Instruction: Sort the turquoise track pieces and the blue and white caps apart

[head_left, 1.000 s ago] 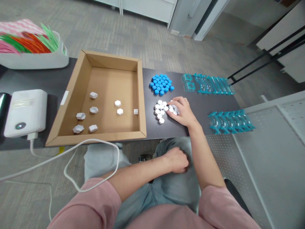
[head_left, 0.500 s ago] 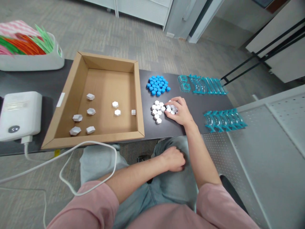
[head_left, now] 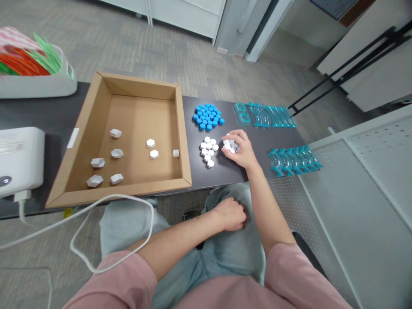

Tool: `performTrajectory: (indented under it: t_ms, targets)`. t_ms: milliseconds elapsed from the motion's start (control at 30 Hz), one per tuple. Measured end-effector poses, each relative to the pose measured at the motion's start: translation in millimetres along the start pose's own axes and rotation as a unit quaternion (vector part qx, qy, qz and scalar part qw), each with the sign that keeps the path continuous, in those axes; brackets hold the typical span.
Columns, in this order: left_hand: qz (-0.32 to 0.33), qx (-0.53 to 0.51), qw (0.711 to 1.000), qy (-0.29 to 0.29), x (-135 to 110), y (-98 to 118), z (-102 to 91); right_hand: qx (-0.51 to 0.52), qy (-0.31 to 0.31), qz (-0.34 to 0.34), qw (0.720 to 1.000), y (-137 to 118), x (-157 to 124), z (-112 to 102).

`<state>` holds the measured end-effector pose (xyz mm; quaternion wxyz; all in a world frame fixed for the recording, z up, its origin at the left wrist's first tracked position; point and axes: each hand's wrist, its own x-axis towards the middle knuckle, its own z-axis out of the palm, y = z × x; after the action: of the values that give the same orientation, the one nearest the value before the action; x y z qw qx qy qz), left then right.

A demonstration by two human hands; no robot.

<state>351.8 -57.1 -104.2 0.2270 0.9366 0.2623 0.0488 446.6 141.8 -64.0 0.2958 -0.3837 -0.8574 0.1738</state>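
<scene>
1. Your right hand (head_left: 240, 151) rests on the black table (head_left: 257, 143). Its fingers (head_left: 232, 138) are curled narrow around a small bunch of white hexagon tiles (head_left: 229, 145), which show between fingertips and thumb.
2. Just left of those fingers lies a loose cluster of white hexagons (head_left: 207, 151), flat on the table and close to the held bunch. You cannot tell whether the two touch.
3. Beyond the fingertips, further from you, sits a packed patch of blue hexagons (head_left: 207, 116), apart from the hand.
4. Right of the knuckles are two rows of teal curved pieces: the far row (head_left: 267, 115) past the fingers, and the near row (head_left: 294, 159) beside the wrist.
5. Further left of the fingers, past the white cluster, is an open cardboard box (head_left: 182, 128) with scattered white pieces (head_left: 116, 153) on its floor.
6. Your left hand (head_left: 230, 213) lies on your thigh, below the table edge, with the fingers tucked in. Nothing shows in it.
7. Far left of both hands are a white device (head_left: 17, 159) with a white cable (head_left: 96, 201), and a white bin of coloured strips (head_left: 35, 79).
</scene>
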Motion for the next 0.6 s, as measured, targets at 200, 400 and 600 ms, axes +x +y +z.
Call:
performTrajectory:
  t_ms: [200,400,600]
  targets:
    - [0.014,-0.011,1.0,-0.01,3,-3,-2.8,0.007,0.019,-0.016,1.0,-2,5,-8]
    - [0.014,-0.016,0.999,-0.03,-1,-4,-8.5,0.028,0.032,-0.07,0.997,-23,31,-5]
    - [-0.016,-0.015,0.999,-0.05,5,-4,-12.4,0.025,-0.036,-0.199,0.979,-89,90,25]
